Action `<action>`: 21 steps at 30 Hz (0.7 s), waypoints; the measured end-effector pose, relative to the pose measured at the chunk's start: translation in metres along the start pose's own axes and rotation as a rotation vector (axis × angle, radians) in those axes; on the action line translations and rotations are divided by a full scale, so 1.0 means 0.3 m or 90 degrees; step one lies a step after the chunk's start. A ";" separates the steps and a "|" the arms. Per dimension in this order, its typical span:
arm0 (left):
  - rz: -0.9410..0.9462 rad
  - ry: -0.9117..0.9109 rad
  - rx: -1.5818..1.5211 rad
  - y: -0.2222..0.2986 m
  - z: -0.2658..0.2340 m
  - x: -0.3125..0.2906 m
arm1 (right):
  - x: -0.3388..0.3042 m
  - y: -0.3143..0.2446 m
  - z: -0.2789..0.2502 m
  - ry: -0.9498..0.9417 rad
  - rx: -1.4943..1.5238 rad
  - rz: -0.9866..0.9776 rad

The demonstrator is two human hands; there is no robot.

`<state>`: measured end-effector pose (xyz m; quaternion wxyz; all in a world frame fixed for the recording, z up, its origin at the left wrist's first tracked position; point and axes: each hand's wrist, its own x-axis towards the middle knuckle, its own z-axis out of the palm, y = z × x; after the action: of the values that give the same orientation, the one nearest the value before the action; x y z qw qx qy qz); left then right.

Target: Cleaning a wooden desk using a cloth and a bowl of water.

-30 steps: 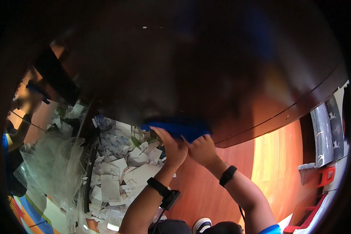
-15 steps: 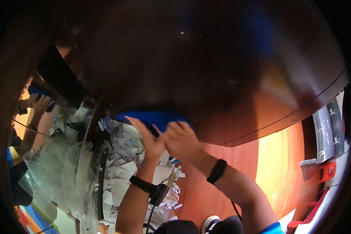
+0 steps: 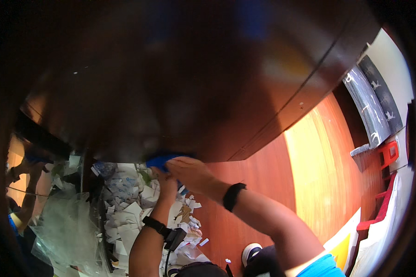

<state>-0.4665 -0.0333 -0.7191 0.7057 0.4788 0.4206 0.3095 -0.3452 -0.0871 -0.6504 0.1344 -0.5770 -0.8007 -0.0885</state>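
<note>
A blue cloth (image 3: 159, 161) is bunched at the lower edge of a large dark glossy furniture panel (image 3: 245, 101). My right hand (image 3: 187, 171) is closed on the cloth, its fingers pointing left. Just below it, my left hand (image 3: 168, 184) also grips the cloth, its fingertips mostly hidden by the cloth and the right hand. Each wrist wears a black band, and the left one carries a small black box (image 3: 174, 238) with a cable.
Torn white paper scraps (image 3: 129, 217) heap on the reddish wood floor (image 3: 245, 198) below my hands. Clear plastic sheeting (image 3: 69, 226) lies at the left, beside a reflective surface mirroring my arms. A red stool (image 3: 389, 154) and a grey patterned padded seat (image 3: 367, 106) stand at the right.
The view has turned, shifting the panel left and up. My hands are drawn closer together, with less of the cloth showing and my left fingers no longer stretched out.
</note>
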 end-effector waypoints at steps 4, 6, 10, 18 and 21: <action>0.256 -0.005 0.314 -0.120 0.222 -0.008 | -0.274 0.162 -0.100 0.013 0.023 0.039; 0.096 -0.115 0.622 -0.055 0.368 -0.048 | -0.395 0.233 -0.152 -0.043 -0.071 0.035; -0.085 -0.247 0.005 0.051 0.614 -0.122 | -0.541 0.318 -0.271 -0.116 -0.195 0.002; -0.086 -0.262 -0.118 0.256 0.742 -0.268 | -0.532 0.326 -0.486 -0.029 -0.238 0.061; -0.044 -0.243 -0.266 0.391 0.771 -0.328 | -0.503 0.322 -0.511 0.114 -0.183 0.093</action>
<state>-0.3093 -0.1709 -0.5366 0.8656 0.3580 0.2233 0.2697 -0.1914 -0.2378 -0.5543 0.1278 -0.6364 -0.7208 -0.2431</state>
